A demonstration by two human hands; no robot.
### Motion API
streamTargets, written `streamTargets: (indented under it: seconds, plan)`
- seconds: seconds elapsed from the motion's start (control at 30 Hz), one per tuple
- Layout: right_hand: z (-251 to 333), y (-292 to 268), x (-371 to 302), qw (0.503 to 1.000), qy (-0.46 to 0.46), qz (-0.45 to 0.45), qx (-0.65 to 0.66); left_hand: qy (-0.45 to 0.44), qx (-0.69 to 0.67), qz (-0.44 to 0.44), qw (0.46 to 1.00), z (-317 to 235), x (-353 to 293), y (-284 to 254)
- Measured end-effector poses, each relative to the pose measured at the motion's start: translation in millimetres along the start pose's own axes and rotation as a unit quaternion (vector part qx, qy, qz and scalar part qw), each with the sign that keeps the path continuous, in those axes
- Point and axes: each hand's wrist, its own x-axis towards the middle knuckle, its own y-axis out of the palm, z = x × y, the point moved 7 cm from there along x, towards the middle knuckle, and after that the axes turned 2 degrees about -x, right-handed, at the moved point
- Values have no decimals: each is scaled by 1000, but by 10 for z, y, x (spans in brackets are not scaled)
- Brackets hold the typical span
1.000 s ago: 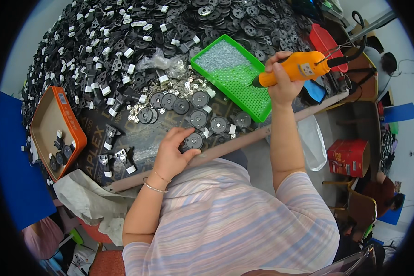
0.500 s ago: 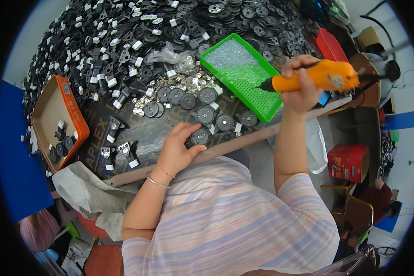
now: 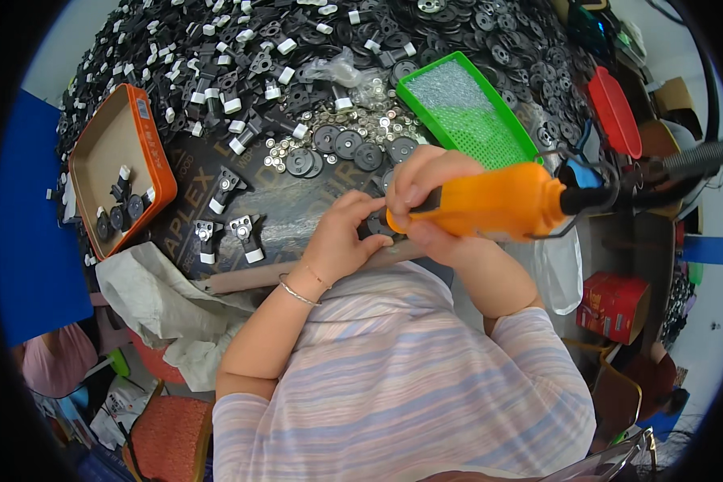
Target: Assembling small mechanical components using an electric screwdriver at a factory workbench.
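My right hand (image 3: 435, 197) is closed around an orange electric screwdriver (image 3: 498, 201), its nose pointing down and left. The tip is hidden behind my fingers, over a black disc (image 3: 375, 223) near the table edge. My left hand (image 3: 341, 239) grips that disc between thumb and fingers; most of it is covered, so I cannot tell whether the bit touches it. Several similar black discs (image 3: 347, 145) lie just beyond, beside a scatter of small silver metal pieces (image 3: 386, 122). A green tray (image 3: 416, 119) of tiny silver screws stands beyond my right hand.
Heaps of black parts with white ends (image 3: 257, 60) cover the far table. An orange-rimmed tray (image 3: 162, 157) with a few parts sits left, near three black-and-white brackets (image 3: 247, 234). A red tray (image 3: 616, 112) lies far right. A pale sack (image 3: 149, 293) hangs at the left edge.
My right hand has brought the screwdriver from beside the green tray down and left to the disc under my left hand. The left hand still grips the disc; the whole view has shifted slightly.
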Motion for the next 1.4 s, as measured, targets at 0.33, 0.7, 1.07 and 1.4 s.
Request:
streamTargets:
  seconds: [0.33,0.7,1.07,1.4]
  plan:
    - [-82,44,50,998,5,21,54,23,0,7,1000,5,-16,15]
    - [319,-1367,-73,965,-122,-234,-12,-61,-6,23,998,11,-17,20]
    - [76,-1889,-254,921,-90,-353,-137,-72,7,23,997,35,-15,24]
    - [51,-1860,-236,928,-91,-344,-112,-58,12,17,998,33,-9,26]
